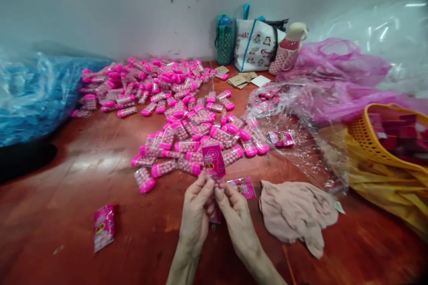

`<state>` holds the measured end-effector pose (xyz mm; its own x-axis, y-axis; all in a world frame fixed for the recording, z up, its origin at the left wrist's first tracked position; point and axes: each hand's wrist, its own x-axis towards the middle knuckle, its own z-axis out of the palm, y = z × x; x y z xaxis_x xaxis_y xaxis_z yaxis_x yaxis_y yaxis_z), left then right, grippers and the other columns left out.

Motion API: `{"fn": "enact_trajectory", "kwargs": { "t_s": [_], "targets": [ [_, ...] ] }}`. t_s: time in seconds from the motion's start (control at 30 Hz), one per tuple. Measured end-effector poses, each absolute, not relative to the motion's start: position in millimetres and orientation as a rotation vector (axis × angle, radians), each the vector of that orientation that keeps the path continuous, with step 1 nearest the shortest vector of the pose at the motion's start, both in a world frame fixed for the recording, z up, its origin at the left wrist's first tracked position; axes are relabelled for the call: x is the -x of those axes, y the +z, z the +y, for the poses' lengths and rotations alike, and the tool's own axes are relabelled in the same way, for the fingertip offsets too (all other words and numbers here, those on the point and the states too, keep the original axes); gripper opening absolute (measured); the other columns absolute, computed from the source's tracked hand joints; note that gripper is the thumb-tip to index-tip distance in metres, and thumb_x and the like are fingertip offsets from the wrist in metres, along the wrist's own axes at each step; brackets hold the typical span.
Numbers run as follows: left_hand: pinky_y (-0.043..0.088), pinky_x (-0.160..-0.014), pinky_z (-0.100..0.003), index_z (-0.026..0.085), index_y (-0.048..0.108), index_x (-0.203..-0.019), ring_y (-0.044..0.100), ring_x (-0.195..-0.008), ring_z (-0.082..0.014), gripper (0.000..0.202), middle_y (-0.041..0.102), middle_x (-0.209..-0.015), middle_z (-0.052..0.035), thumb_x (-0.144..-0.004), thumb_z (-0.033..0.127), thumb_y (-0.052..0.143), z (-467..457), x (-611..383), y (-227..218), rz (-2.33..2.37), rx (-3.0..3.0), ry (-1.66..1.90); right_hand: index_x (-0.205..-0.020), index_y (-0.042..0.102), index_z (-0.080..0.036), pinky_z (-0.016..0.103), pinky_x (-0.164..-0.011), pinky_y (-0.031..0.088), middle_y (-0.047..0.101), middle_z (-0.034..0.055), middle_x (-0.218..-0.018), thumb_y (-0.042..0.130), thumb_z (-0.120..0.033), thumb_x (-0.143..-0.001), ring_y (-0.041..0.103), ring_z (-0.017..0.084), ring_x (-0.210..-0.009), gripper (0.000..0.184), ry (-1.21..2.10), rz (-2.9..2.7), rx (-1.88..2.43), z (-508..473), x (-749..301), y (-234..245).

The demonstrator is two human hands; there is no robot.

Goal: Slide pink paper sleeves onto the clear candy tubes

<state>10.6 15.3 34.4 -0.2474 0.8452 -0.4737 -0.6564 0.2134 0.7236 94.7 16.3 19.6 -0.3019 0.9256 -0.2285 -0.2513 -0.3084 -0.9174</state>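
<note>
Packet (pixel 213 160) pinched upright in both hands over red table (pixel 67 178)

Far left, a blue plastic bag (pixel 30 93) is heaped against the wall. A loose wrapper (pixel 103 226) lies flat on the table, front left, well apart from everything else. Mid-table is a wide pile of tubes (pixel 174 111), clear with pink caps and filled with pink balls, running back to the wall.

Just in front of the pile, the left hand (pixel 195 211) and right hand (pixel 236 213) meet. The fingertips of both are closed on the lower end of the packet, thumbs touching it. The packet is pink, stands upright and is lifted off the table, with its top overlapping the nearest tubes in view. A second flat wrapper (pixel 244 186) lies just behind the right hand.

Right of the hands is a crumpled beige cloth (pixel 294 213). Beyond it a clear plastic bag (pixel 301 116) is spread open with another pink wrapper (pixel 281 138) inside. At the back wall are a green bag (pixel 224 40), a printed tote (pixel 254 44) and a bottle (pixel 289 49), with cardboard scraps (pixel 240 79) in front of them. Far right are pink plastic sheeting (pixel 334 62) and a yellow basket (pixel 377 142) holding dark red boxes.
</note>
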Motion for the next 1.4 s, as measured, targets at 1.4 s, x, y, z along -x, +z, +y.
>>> {"fn": "enact_trajectory", "kwargs": {
  "t_s": [1.4],
  "targets": [
    [0.029,-0.032,-0.018,0.011,0.066,-0.081,0.035,-0.036,-0.0047,0.024,0.048,-0.052,0.0029,-0.080,0.032,0.053,-2.1,-25.9,28.7,0.994,-0.238,1.308,-0.082,0.057,-0.015,0.018,-0.042,0.039,0.049,-0.0029,-0.057,0.046,-0.033,-0.083,0.047,0.009,-0.045,0.021,1.649,-1.413,1.227,8.2,-116.8,31.5]
  ]
}}
